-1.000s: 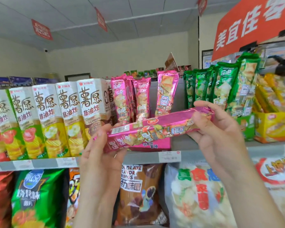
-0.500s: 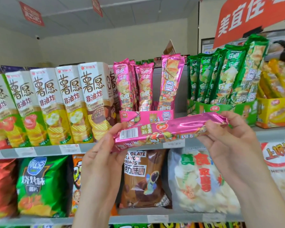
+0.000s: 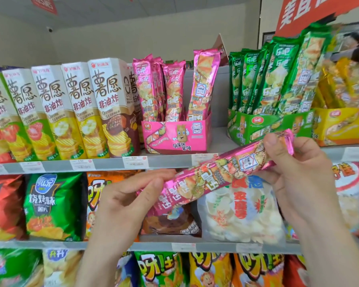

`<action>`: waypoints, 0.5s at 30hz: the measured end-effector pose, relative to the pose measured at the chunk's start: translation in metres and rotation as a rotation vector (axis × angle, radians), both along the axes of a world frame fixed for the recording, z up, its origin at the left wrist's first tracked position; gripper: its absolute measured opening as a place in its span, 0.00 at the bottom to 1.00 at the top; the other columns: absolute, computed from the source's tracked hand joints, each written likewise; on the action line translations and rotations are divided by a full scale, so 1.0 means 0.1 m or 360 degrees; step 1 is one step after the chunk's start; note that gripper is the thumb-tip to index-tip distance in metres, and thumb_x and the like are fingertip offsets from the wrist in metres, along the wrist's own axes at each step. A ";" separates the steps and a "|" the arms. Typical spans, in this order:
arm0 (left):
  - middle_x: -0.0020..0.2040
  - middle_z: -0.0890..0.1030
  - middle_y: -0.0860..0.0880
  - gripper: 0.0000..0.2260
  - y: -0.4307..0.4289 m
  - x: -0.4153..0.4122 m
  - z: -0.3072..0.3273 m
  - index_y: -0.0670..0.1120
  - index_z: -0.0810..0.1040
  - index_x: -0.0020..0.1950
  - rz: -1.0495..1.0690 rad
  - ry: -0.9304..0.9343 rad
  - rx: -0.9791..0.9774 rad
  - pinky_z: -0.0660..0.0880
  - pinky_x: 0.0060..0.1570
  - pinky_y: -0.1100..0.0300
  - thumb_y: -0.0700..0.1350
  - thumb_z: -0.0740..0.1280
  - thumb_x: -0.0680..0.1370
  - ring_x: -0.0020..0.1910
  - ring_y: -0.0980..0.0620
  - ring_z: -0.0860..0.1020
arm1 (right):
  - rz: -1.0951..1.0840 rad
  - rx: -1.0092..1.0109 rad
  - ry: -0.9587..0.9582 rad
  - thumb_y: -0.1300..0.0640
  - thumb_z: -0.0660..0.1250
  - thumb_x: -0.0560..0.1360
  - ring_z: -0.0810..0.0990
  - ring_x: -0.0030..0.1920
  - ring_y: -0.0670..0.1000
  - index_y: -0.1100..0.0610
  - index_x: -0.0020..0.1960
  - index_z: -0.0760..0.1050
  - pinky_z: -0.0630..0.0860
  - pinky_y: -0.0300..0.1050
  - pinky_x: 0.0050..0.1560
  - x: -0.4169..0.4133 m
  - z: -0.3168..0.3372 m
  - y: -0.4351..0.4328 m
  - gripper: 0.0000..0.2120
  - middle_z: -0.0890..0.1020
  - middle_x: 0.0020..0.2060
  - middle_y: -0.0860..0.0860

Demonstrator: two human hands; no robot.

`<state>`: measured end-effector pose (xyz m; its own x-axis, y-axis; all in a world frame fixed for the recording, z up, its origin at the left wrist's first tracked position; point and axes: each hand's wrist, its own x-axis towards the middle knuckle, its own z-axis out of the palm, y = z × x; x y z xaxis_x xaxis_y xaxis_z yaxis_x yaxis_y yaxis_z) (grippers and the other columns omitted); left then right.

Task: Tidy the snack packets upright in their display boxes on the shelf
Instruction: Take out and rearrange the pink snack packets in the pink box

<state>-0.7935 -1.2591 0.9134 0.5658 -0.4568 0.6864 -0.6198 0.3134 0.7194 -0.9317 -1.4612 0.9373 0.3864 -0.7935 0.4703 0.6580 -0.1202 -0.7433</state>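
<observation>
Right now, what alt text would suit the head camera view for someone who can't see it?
Two bare hands, left hand and right hand, hold a long pink snack packet slantwise in front of a shop shelf. Behind it, a pink display box holds matching packets upright.

A long pink foil snack packet (image 3: 214, 175) lies nearly flat, its right end tilted up, in front of the shelf edge. Behind it, a pink display box (image 3: 175, 135) holds more pink packets (image 3: 174, 90) upright, one leaning right.
</observation>
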 end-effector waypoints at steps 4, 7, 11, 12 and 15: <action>0.50 0.83 0.64 0.13 -0.08 -0.21 -0.01 0.60 0.82 0.57 0.0442 -0.0531 0.0466 0.74 0.45 0.71 0.56 0.63 0.76 0.49 0.65 0.80 | -0.0176 -0.0096 0.0111 0.41 0.77 0.58 0.81 0.33 0.47 0.49 0.37 0.73 0.81 0.49 0.34 -0.06 -0.07 -0.04 0.18 0.80 0.31 0.47; 0.45 0.82 0.60 0.23 -0.19 -0.39 -0.06 0.57 0.77 0.66 0.0831 -0.0941 0.0882 0.77 0.43 0.57 0.62 0.60 0.75 0.43 0.55 0.80 | -0.0272 -0.0163 0.0233 0.34 0.78 0.56 0.82 0.36 0.55 0.45 0.35 0.76 0.82 0.62 0.39 -0.10 -0.19 -0.02 0.19 0.81 0.33 0.49; 0.48 0.81 0.55 0.27 -0.33 -0.61 -0.22 0.52 0.76 0.68 0.0858 -0.1069 0.0925 0.79 0.45 0.54 0.63 0.65 0.72 0.44 0.50 0.79 | -0.0256 -0.0180 0.0357 0.33 0.76 0.59 0.82 0.36 0.56 0.46 0.37 0.74 0.81 0.65 0.39 -0.17 -0.34 -0.03 0.20 0.80 0.33 0.50; 0.50 0.82 0.55 0.26 -0.35 -0.65 -0.24 0.53 0.75 0.68 0.0855 -0.1055 0.0915 0.79 0.42 0.56 0.62 0.65 0.73 0.42 0.51 0.80 | -0.0231 -0.0171 0.0362 0.35 0.76 0.60 0.83 0.36 0.55 0.46 0.37 0.74 0.81 0.64 0.39 -0.19 -0.36 -0.04 0.18 0.80 0.33 0.50; 0.52 0.81 0.58 0.24 -0.40 -0.73 -0.28 0.59 0.70 0.70 0.0842 -0.1042 0.0976 0.76 0.31 0.62 0.58 0.65 0.75 0.34 0.58 0.74 | -0.0087 -0.0149 0.0346 0.36 0.77 0.62 0.84 0.38 0.54 0.46 0.37 0.74 0.83 0.55 0.37 -0.25 -0.42 -0.07 0.18 0.81 0.36 0.53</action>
<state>-0.8668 -1.2988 0.8859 0.3958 -0.6334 0.6650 -0.8982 -0.4178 0.1366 -0.9570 -1.4680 0.8956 0.4444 -0.7727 0.4532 0.4745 -0.2261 -0.8507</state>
